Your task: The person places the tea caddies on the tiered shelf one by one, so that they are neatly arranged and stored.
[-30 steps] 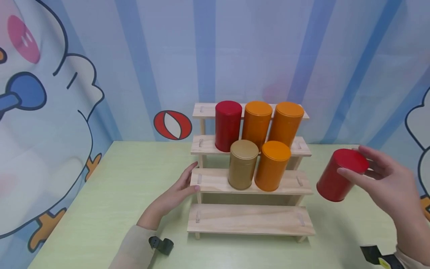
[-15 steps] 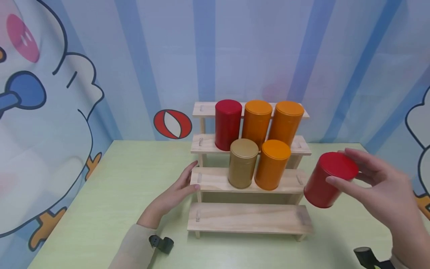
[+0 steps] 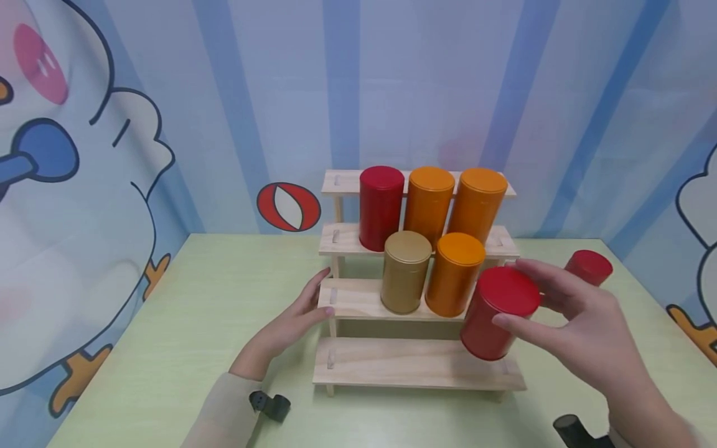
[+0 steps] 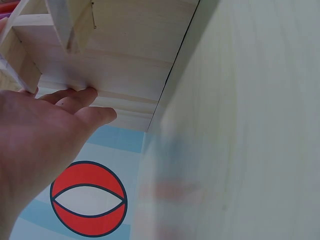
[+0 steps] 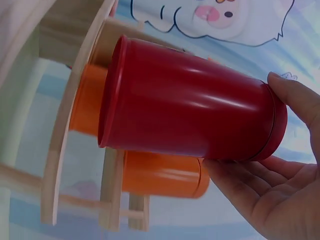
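My right hand (image 3: 582, 330) holds a red tin canister (image 3: 493, 323) near its lid, thumb on one side and fingers on the other. The canister hangs tilted in front of the right end of a stepped wooden display rack (image 3: 414, 361). The right wrist view shows this red canister (image 5: 195, 100) large in the fingers. At the rack's left end, my left hand (image 3: 291, 326) grips the second-lowest tier, its thumb at the front and fingers behind. A gold canister (image 3: 404, 274) and an orange canister (image 3: 455, 277) stand on that tier.
One tier higher stand a red canister (image 3: 381, 208) and two orange ones, the nearer-left orange canister (image 3: 428, 202) beside it. Another red canister (image 3: 588, 267) is on the pale table (image 3: 224, 274) behind my right hand. A printed blue backdrop (image 3: 392, 81) rises behind.
My right hand has carried the red canister leftward and slightly down, to the rack's right end. This uncovers another red canister at the right. My left hand stays where it was.
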The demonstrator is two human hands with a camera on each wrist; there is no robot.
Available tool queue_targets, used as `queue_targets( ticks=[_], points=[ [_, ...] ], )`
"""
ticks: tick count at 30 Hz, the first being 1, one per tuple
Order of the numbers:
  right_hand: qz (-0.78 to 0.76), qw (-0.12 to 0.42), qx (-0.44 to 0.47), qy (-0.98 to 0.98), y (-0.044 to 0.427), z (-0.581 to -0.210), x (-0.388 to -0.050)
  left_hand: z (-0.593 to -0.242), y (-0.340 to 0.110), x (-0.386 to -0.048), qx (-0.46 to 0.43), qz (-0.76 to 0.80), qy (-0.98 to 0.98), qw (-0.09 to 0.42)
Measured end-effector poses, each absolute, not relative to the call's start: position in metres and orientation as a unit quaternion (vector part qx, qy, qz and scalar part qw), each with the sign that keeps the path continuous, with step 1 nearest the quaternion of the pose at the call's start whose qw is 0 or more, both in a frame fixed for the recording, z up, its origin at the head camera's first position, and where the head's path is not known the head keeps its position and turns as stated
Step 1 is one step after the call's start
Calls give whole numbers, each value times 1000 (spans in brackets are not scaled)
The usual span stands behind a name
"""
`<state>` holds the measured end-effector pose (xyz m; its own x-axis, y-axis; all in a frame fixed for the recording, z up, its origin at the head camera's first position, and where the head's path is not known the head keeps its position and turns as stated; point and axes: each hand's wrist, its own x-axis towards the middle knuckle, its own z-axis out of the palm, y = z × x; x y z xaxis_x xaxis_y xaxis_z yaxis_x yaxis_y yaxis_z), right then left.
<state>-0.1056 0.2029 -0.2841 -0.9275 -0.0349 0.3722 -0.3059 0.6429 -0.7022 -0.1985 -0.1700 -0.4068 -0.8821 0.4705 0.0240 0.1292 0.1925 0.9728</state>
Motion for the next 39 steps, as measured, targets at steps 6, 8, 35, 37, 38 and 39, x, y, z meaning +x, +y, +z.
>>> queue_targets(
  ticks=[6,8,35,37,38,39],
  points=[
    [444,143,129,-875,181,-287,-103,-407,-169,-198,197,603,760,142],
    [454,137,141,-869,174,-289,-102,-407,-169,-198,198,603,760,142],
    [523,55,163,-835,104,-325,-112,-405,-169,-198,194,599,764,141],
    [526,57,171,-831,101,-329,-114,-405,-169,-198,192,598,765,141],
    [526,57,173,-831,100,-330,-115,-406,-169,-198,190,596,767,141],
    [526,55,174,-831,99,-331,-115,-406,-169,-198,189,596,768,141]
  ],
)
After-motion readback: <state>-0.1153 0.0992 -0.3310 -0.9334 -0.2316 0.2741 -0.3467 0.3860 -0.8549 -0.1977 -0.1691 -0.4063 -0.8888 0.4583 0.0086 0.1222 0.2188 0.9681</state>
